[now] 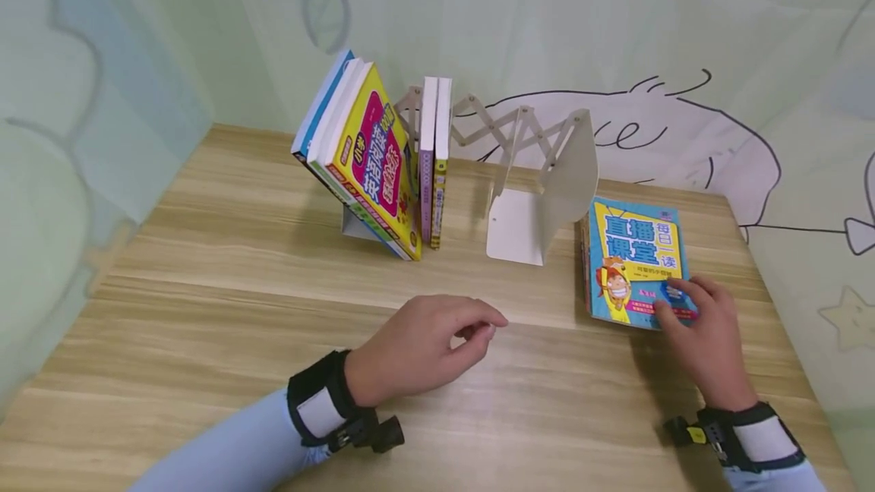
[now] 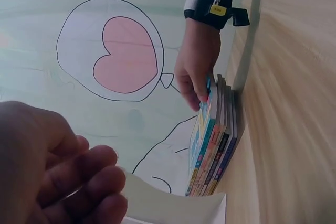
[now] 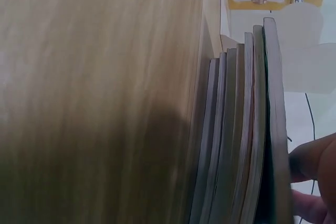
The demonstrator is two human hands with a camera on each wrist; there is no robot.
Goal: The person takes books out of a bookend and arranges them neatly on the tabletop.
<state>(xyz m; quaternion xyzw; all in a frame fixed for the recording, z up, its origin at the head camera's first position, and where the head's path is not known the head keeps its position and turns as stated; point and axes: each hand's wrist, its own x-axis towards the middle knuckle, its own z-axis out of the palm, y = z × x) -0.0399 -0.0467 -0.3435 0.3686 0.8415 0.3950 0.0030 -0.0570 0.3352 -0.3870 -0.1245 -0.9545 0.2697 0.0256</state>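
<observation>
On the right of the table lies a stack of several thin books [image 2: 212, 140], topped by a blue-and-yellow book [image 1: 636, 249] with large Chinese characters and a cartoon child. My right hand [image 1: 707, 332] touches that top cover near its lower right corner, thumb and fingertips resting on it. In the right wrist view, page edges [image 3: 247, 129] face the camera, with the fingers [image 3: 315, 166] over the cover side. My left hand [image 1: 427, 344] hovers over the table's middle, its fingers loosely bent and holding nothing. It is nearest to the white expandable bookend rack [image 1: 570, 173].
Left of the rack's free section, a yellow book [image 1: 376, 165] leans left with white and blue books behind it. Two slim books [image 1: 435, 158] stand upright beside them. A pale curtain with line drawings [image 1: 424, 14] borders the wooden table [image 1: 225, 310].
</observation>
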